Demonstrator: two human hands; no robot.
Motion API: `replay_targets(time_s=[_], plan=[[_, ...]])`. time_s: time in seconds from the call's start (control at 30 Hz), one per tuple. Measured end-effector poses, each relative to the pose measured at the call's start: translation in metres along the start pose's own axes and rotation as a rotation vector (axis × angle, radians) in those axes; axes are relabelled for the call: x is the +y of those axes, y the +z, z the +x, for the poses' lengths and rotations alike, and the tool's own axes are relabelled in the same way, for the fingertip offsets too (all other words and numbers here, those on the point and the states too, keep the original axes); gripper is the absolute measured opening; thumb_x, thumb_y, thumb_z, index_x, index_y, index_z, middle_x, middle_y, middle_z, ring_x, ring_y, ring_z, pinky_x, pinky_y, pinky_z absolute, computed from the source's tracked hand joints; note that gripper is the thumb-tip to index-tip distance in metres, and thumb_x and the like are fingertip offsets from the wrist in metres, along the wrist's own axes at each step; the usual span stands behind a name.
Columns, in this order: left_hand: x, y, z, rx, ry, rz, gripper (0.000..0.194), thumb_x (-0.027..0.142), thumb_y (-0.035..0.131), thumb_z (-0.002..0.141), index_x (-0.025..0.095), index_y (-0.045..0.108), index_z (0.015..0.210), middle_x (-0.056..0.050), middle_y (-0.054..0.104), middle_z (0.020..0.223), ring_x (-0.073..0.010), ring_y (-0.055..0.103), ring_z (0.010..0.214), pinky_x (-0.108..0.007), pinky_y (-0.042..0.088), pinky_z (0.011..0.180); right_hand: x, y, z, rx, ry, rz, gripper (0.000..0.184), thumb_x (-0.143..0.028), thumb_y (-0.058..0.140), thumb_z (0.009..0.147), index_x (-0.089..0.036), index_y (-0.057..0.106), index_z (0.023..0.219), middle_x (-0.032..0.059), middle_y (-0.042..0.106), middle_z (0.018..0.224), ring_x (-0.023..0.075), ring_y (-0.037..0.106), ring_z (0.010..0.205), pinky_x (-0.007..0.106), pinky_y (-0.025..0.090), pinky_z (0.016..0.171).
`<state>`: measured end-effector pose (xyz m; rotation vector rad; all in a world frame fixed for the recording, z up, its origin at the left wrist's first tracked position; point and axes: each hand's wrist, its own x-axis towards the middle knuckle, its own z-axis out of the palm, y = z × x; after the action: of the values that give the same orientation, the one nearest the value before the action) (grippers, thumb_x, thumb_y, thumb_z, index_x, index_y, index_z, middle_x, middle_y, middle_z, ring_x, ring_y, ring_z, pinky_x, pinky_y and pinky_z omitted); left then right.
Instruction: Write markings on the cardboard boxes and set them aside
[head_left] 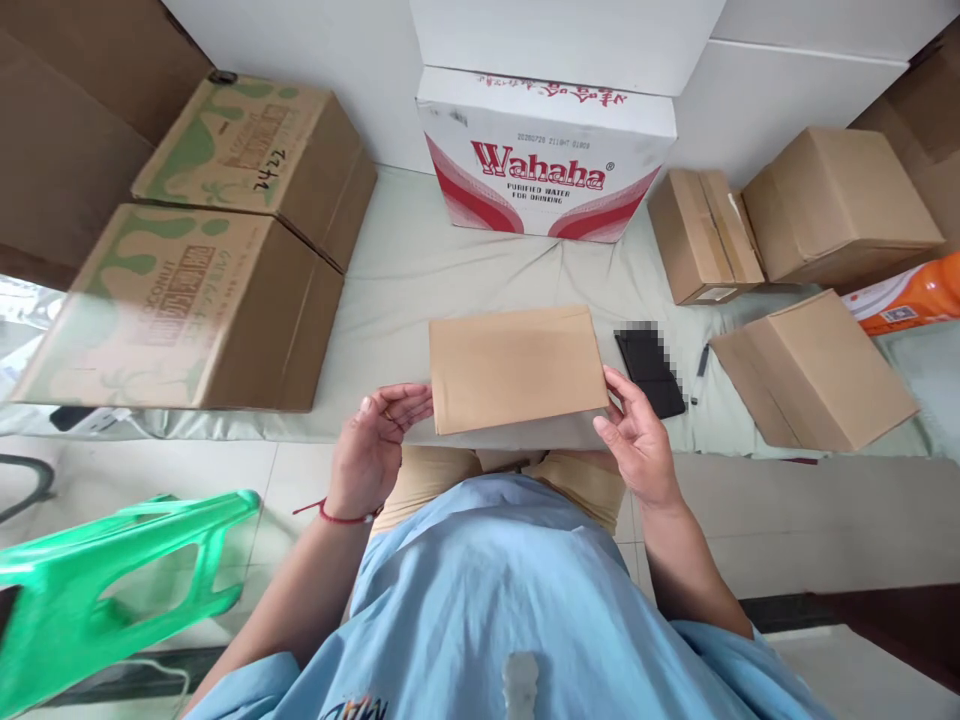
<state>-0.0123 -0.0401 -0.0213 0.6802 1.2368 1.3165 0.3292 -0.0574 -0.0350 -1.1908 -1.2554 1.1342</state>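
Observation:
A small plain brown cardboard box (519, 368) is between my two hands, tilted slightly, just above the table's front edge. My left hand (379, 435) has its fingers against the box's left edge, with the thumb raised apart from it. At the right edge, my right hand (637, 435) has its fingertips on the side and partly behind it, thumb away from the board. The underside of the box is hidden, so I cannot tell how deep it is. To the right of it lies a black phone (651, 375), partly blurred out, with a black pen (701, 375) beside it.
A white and red Wahaha water carton (551, 165) stands at the back. Two stacked-looking coconut cartons (150, 300) (232, 145) fill the left. Brown boxes (705, 235) (844, 205) (814, 370) and an orange bottle (911, 295) are on the right. A green plastic stool (142, 580) stands below left.

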Motion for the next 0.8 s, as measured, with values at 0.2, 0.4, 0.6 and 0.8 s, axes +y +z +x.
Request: replay_targets(time_s=[0.2,0.4,0.6,0.8], plan=[[-0.033,-0.016,0.012,-0.067,-0.123,0.033,0.046,0.053,0.088,0.075,0.020,0.087,0.106,-0.013,0.086,0.114,-0.0347,0.079,0.116,-0.048,0.062,0.107,0.029,0.001,-0.006,0.136,0.198,0.040,0.053,-0.039,0.084,0.093,-0.029,0.070,0.143,0.0091,0.071,0.152,0.0257,0.065,0.146,0.052,0.048,0.131],[-0.027,-0.011,-0.018,-0.419,0.051,0.268,0.055,0.034,0.087,0.084,0.032,0.081,0.139,-0.010,0.065,0.160,-0.0402,0.049,0.161,-0.061,0.036,0.136,0.044,-0.002,-0.006,0.273,0.270,0.051,0.046,-0.051,0.082,0.093,-0.027,0.077,0.131,0.0081,0.079,0.138,0.0273,0.072,0.134,0.057,0.043,0.131],[0.012,0.020,-0.036,-0.734,0.427,0.517,0.065,0.022,0.076,0.091,0.037,0.069,0.154,-0.008,0.057,0.168,-0.0377,0.053,0.158,-0.066,0.026,0.139,0.047,-0.015,0.008,0.395,0.279,0.202,0.040,-0.052,0.090,0.085,-0.028,0.081,0.116,0.0040,0.083,0.118,0.0247,0.075,0.119,0.055,0.055,0.118],[-0.002,0.011,-0.032,-0.489,0.310,0.278,0.056,0.022,0.076,0.094,0.033,0.073,0.149,-0.010,0.059,0.167,-0.0342,0.045,0.165,-0.057,0.033,0.138,0.040,-0.001,-0.002,0.399,0.251,0.166,0.041,-0.050,0.092,0.082,-0.030,0.082,0.116,0.0027,0.082,0.116,0.0245,0.074,0.118,0.056,0.053,0.121]])
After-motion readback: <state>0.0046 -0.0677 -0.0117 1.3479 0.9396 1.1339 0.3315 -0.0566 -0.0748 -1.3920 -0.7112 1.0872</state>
